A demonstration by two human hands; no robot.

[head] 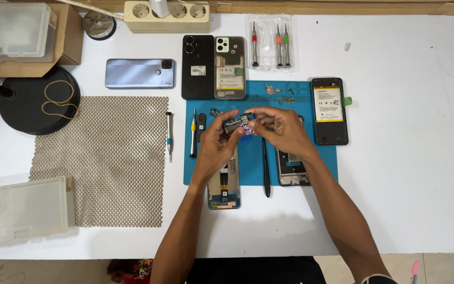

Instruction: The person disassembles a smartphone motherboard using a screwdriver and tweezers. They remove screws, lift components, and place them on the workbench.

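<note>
A white tabletop (405,200) fills the view. On its left lies a beige mesh mat (101,160), with a black round lamp base (30,108) above it carrying a rubber band (59,99), and a clear plastic box (21,210) at the lower left corner. At the middle sits a blue repair mat (253,168), which bears most of the work.

Above the repair mat lie a black phone back (197,67) and an opened phone with its battery showing (230,67), side by side; further left is a pale blue phone (139,73), face down. A dark phone with a bare battery (329,110) rests on the mat's right edge. A clear case of small screwdrivers (270,42) lies at the top, beside a cream power strip (166,14).

Under the arms, an opened phone body (224,189) juts over the mat's lower edge, and a phone frame (291,171) lies to its right, a black spudger (265,168) between them. Two screwdrivers lie left of the hands: one (193,134) on the mat, one (169,135) on the mesh mat's edge.

The left hand (216,139) and right hand (282,129) meet above the repair mat, both curled with fingertips pinched on a small circuit board (239,125) held between them, clear of the mat
</note>
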